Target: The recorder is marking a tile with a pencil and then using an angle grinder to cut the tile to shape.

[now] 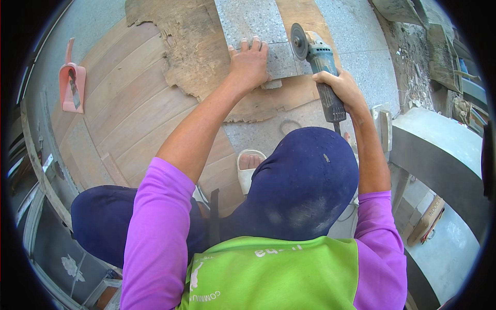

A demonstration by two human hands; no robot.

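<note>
My right hand (341, 89) is wrapped round the body of a blue and black angle grinder (323, 64). The grinder's round grey disc (298, 41) stands on edge at the right side of a speckled grey tile (256, 23); whether it touches the tile I cannot tell. My left hand (250, 63) lies flat on the tile near its close end, fingers spread and pointing away from me. A line crosses the tile just beyond my fingertips. Under the tile is a worn, ragged-edged plywood sheet (194, 49). A small tile piece (272, 83) shows at the tile's near edge.
A pink dustpan (72, 88) with a tool in it lies on the left. Wood-look planks (124, 77) cover the floor there. To the right stand a curved grey slab (439, 150) and a rubble-strewn strip (408, 67). A cord (337, 127) leaves the grinder near my knee.
</note>
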